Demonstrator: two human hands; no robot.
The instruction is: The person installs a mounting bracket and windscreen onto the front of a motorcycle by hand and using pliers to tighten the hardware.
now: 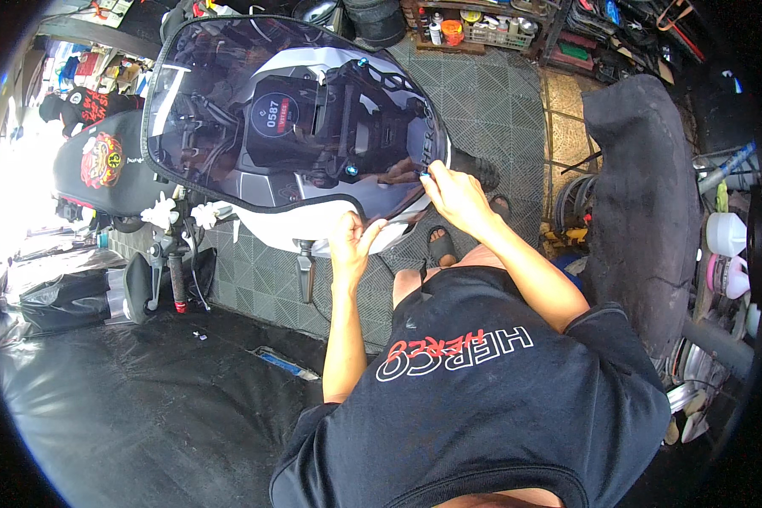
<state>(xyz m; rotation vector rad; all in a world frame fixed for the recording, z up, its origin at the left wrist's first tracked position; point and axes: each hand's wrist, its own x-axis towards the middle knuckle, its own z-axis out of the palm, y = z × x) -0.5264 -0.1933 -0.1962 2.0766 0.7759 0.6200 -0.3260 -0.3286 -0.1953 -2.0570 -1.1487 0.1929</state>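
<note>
A large smoke-tinted windscreen point(228, 169) with black edge trim covers the front of a white and dark motorcycle fairing point(304, 218). My left hand point(352, 244) is closed at its near edge, with the thumb raised and the fingers curled by the trim. By the lower right of the screen, the fingertips of my right hand point(459, 196) pinch together at a small blue bolt point(425, 173). Two more blue bolts, an upper bolt point(362, 63) and a lower bolt point(352, 169), show on the screen. A round dark badge point(276, 115) is visible through the tint.
To the left stands another motorcycle with a dark seat point(114, 161), a handlebar point(176, 275) and a mirror point(137, 286). Black sheeting point(144, 406) spreads at lower left. A long dark padded piece point(639, 212) stands at right. Shelves point(482, 25) hold bottles and tools behind.
</note>
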